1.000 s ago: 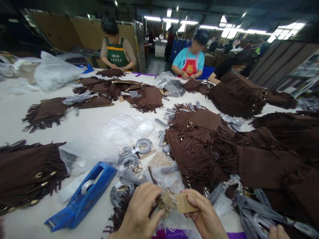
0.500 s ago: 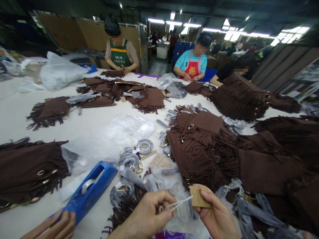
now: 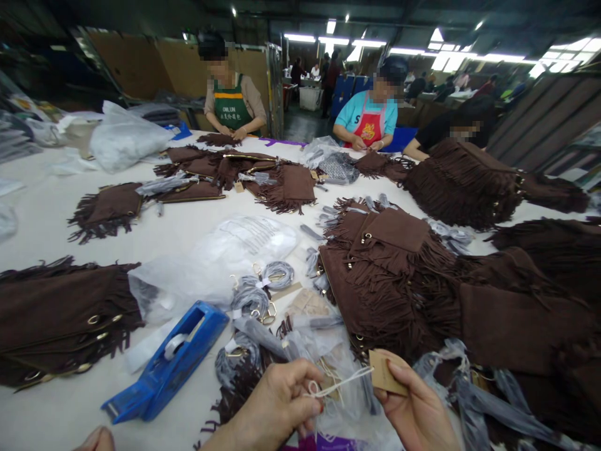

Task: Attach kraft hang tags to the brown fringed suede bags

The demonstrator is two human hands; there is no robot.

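Note:
My right hand [image 3: 416,401] pinches a small brown cardboard hang tag [image 3: 382,374] between thumb and fingers. A white string [image 3: 350,378] runs from the tag to my left hand [image 3: 279,404], whose thumb and forefinger are closed on its looped end. Under both hands lie clear plastic [image 3: 328,347] and a dark brown fringe [image 3: 237,391]. Just beyond my left hand, coiled straps [image 3: 251,294] in grey wrapping with gold clasps rest on the table.
A blue tape dispenser [image 3: 169,363] stands at left, with another person's fingers [image 3: 96,440] at the bottom edge. Brown fringed bags [image 3: 394,232] are piled at right, more [image 3: 61,313] at left. White plastic [image 3: 220,257] covers the middle. Three people work across the table.
The other person's hand has let go of the tape dispenser and drawn down toward the bottom edge. My hands still hold the tag and string, which looks more stretched out. The view has shifted slightly.

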